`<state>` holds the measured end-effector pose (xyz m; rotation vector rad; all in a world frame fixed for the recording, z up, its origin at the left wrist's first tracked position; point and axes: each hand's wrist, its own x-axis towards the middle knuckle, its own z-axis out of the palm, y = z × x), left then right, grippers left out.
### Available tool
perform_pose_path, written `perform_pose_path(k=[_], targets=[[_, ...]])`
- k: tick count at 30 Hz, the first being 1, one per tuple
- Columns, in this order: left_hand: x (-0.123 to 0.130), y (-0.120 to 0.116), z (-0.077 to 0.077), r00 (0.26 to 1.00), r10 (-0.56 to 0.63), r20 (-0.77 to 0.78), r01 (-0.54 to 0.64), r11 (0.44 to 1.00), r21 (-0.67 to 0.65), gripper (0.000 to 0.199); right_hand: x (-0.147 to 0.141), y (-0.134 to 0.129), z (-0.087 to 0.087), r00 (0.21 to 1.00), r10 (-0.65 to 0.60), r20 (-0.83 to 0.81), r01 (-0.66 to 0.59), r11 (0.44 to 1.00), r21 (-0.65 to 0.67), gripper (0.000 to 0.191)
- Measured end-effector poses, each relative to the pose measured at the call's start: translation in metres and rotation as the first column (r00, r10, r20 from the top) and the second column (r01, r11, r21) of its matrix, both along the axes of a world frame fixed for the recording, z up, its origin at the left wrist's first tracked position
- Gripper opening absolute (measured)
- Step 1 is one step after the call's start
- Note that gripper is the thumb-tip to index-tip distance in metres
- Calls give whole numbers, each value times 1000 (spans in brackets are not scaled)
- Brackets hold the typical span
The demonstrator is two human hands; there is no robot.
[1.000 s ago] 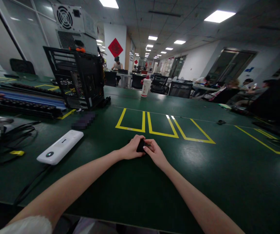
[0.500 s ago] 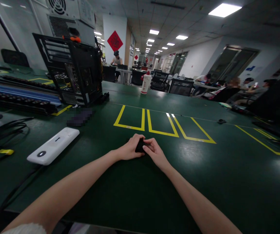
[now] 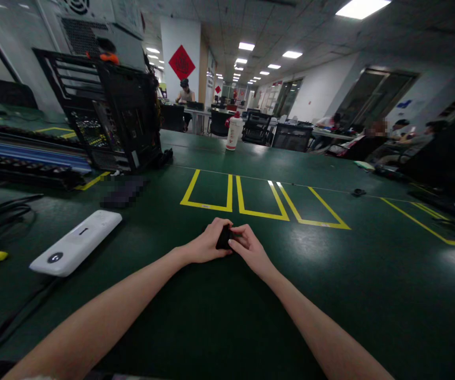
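Note:
A small black object [image 3: 223, 238], its kind too dark to make out, sits between my two hands just above or on the green table [image 3: 211, 316]. My left hand [image 3: 207, 241] is wrapped around it, thumb below and fingers over the top. From the other side, my right hand [image 3: 249, 247] pinches at the object's right edge with thumb and fingertips. Whether the right fingers hold a separate small part is hidden. Yellow tape outlines [image 3: 264, 215] lie on the table just beyond my hands.
At left lie a white device [image 3: 77, 243] with a black cable and a dark pixelated item [image 3: 123, 191]. An open black computer case [image 3: 112, 111] stands behind them. A white bottle [image 3: 233, 133] stands farther back. People sit at distant desks.
The view has shifted slightly, so the computer case and white device appear farther left. Both hands keep nearly the same hold on the black object.

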<state>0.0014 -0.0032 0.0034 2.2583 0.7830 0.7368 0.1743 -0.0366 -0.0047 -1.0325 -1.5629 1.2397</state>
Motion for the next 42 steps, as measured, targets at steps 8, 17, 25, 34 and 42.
perform_pose_path(k=[8,17,25,34,42], targets=[[0,0,-1,1000,-6,2,6,1000,20,57,-2,1,-2,996,-55,63,53,998,39,25],[-2,-4,8,1000,-19,-18,18,1000,-14,56,-1,-1,-3,998,-22,61,19,999,35,21],[-1,0,1,1000,-19,13,19,1000,-13,56,-3,0,-2,996,-57,70,55,998,38,25],[1,0,-1,1000,5,-2,-5,999,37,56,0,2,-10,1000,18,-22,-16,999,47,26],[-1,-2,6,1000,-12,-7,12,1000,-18,56,-4,4,-7,997,-70,36,70,997,11,23]])
